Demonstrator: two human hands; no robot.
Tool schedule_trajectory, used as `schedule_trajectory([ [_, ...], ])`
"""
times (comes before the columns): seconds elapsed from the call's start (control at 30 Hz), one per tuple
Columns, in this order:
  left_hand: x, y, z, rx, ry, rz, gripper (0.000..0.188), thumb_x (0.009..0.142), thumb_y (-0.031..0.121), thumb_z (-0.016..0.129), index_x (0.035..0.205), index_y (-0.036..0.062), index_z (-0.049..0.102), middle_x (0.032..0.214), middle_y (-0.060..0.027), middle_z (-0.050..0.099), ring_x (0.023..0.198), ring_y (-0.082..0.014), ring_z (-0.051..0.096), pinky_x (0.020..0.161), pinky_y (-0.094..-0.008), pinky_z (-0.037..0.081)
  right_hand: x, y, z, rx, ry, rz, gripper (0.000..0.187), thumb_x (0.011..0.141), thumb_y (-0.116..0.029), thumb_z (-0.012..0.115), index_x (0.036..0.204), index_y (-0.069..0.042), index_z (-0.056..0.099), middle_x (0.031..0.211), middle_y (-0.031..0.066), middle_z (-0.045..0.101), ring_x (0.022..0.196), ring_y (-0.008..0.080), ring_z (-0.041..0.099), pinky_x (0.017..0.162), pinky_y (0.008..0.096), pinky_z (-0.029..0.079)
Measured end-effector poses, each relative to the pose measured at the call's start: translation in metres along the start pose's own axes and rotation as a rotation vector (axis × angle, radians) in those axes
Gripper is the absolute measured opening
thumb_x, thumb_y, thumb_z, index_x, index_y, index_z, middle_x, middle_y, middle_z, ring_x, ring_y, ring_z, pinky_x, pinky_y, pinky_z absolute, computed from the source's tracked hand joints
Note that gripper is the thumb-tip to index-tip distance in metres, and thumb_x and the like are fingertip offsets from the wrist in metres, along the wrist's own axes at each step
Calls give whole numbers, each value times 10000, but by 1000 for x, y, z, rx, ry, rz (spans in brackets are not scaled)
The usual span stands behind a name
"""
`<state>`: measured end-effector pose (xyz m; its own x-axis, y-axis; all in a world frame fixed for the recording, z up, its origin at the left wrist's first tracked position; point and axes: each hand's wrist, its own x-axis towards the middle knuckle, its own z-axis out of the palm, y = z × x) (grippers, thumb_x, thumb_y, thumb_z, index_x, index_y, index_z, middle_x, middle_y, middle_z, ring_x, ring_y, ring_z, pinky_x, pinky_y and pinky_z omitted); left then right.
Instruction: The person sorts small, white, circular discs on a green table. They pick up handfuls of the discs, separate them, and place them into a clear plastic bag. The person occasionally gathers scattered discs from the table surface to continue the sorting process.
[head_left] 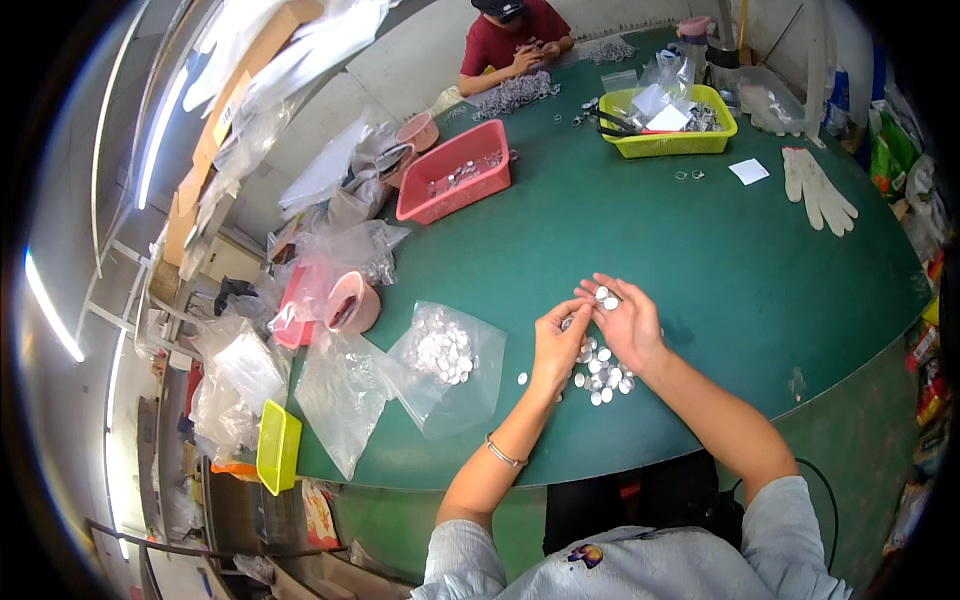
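Observation:
Above the green table my two hands meet, fingertips close together. My right hand [632, 328] is turned palm up, fingers partly curled, with a few round silver discs [606, 298] lying in it. My left hand [558, 345] is closed in a pinch beside those fingers, and a small silver disc [566, 323] shows at its thumb and finger. Below my hands lies a loose pile of shiny discs [606, 380], partly hidden by my left wrist. One single disc [522, 379] rests apart to the left. Farther left, a clear plastic bag [480, 385] holds many more discs.
A pink cup [354, 303] and an empty-looking clear bag [345, 400] sit at left, near a yellow-green bin [279, 447]. Beyond are a red tray [455, 190] with metal pieces, a yellow-green basket [670, 145] and a white glove [818, 192]. A co-worker [515, 45] sits opposite.

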<state>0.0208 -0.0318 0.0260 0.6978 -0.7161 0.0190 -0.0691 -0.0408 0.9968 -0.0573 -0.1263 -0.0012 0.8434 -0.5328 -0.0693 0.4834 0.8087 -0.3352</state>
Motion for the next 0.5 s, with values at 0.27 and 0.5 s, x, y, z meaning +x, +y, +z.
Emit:
schedule_trajectory([
  [0.27, -11, -20, 1, 345, 102, 292, 316, 741, 26, 704, 1046, 29, 625, 564, 41, 331, 523, -45, 310, 458, -212, 276, -5, 3, 3, -4, -63, 110, 449, 925, -260, 354, 1225, 73, 367, 1292, 235, 399, 1238, 338, 378, 1062, 423, 299],
  [0.5, -6, -34, -12, 488, 133, 510, 233, 750, 21, 692, 976, -1, 640, 557, -6, 400, 507, -58, 350, 465, -226, 336, -11, 7, 7, -71, -48, 183, 438, 928, -266, 375, 1214, 66, 386, 1278, 230, 417, 1211, 315, 407, 1039, 416, 325],
])
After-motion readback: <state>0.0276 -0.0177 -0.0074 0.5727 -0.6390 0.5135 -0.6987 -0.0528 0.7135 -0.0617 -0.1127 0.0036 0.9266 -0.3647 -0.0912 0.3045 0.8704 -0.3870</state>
